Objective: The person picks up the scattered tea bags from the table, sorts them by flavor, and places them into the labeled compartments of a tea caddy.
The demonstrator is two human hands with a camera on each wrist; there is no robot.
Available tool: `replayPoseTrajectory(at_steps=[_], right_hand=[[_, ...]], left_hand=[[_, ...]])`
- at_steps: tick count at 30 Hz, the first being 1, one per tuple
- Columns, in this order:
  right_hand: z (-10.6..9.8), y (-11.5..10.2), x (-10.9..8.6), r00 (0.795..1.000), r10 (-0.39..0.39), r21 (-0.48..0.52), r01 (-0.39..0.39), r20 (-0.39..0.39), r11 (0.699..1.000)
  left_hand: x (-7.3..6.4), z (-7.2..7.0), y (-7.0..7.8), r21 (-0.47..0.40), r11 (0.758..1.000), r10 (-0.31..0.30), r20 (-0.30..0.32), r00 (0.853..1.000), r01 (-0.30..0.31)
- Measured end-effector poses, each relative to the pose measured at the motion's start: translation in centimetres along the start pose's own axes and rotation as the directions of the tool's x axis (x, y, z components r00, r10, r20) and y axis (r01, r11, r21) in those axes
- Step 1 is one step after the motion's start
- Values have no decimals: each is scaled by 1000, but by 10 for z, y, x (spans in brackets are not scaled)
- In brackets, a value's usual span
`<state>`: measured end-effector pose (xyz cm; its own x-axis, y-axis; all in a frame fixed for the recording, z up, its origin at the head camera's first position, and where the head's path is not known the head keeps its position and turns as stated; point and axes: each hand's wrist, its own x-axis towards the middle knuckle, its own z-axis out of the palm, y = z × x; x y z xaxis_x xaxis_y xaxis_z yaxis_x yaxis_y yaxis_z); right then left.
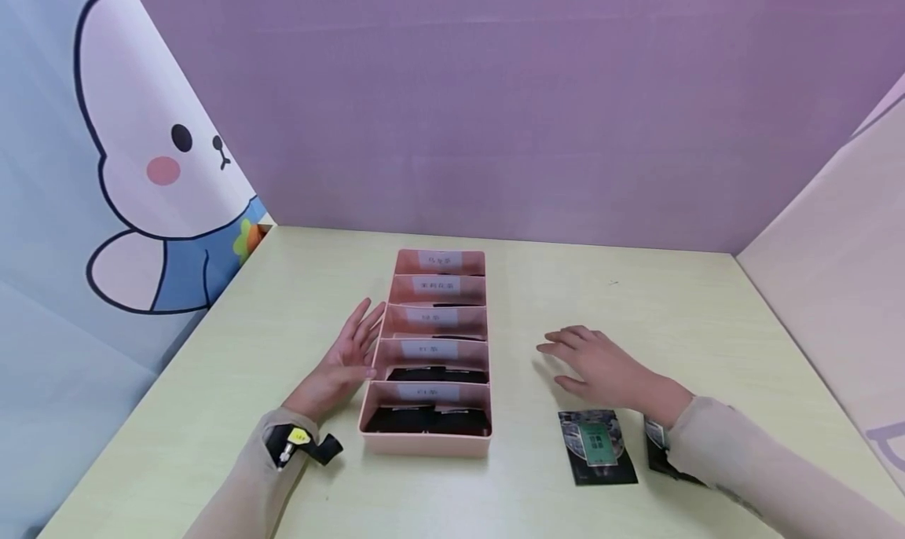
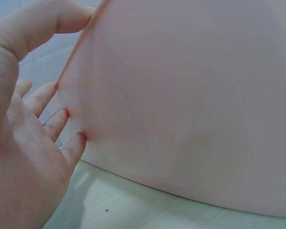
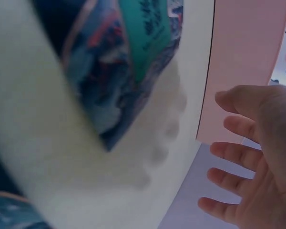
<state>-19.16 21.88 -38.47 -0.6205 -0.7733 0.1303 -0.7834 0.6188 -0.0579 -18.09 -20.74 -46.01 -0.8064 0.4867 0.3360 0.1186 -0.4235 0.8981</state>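
A long pink divided box (image 1: pixel 426 445) stands on the table, with labelled compartments one behind another. Black packets (image 1: pixel 427 421) lie in its nearest compartments; those farther back show only as dark edges. My left hand (image 1: pixel 342 370) is at the box's left side, its fingertips touching the wall (image 2: pixel 181 105) and the thumb at the upper edge. To the right of the box, my right hand (image 1: pixel 601 366) hovers over the table with fingers spread and nothing in them. Just below it lies a dark tea packet (image 1: pixel 597 447) with a green label, seen blurred in the right wrist view.
Another dark packet (image 1: pixel 661 449) lies farther right, partly hidden by the right sleeve (image 1: pixel 735 445). A purple backdrop (image 1: pixel 495 115) rises behind the pale table (image 1: pixel 679 311). On the left hangs a blue cloth with a cartoon animal (image 1: pixel 155 130); a pale cloth (image 1: pixel 848 248) stands on the right.
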Motion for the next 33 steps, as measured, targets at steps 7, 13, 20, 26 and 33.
replayPoseTrajectory(at_steps=[7,13,20,26,33], right_hand=[[1,0,-22,999,15,42,-17,38,999],[-2,-2,-34,989,80,88,-91,126,992],[0,-3,-47,960,135,136,-172,244,976],[3,-3,-52,950,165,158,-211,265,965],[6,-4,-50,939,175,242,-251,295,937]], left_hand=[[1,1,0,-5,1000,-15,-9,1000,15],[1,2,1,0,1000,-25,-13,1000,25],[1,1,2,3,999,-45,-28,999,45],[1,1,2,0,999,-40,-28,999,40],[1,2,2,14,998,-58,-41,997,59]])
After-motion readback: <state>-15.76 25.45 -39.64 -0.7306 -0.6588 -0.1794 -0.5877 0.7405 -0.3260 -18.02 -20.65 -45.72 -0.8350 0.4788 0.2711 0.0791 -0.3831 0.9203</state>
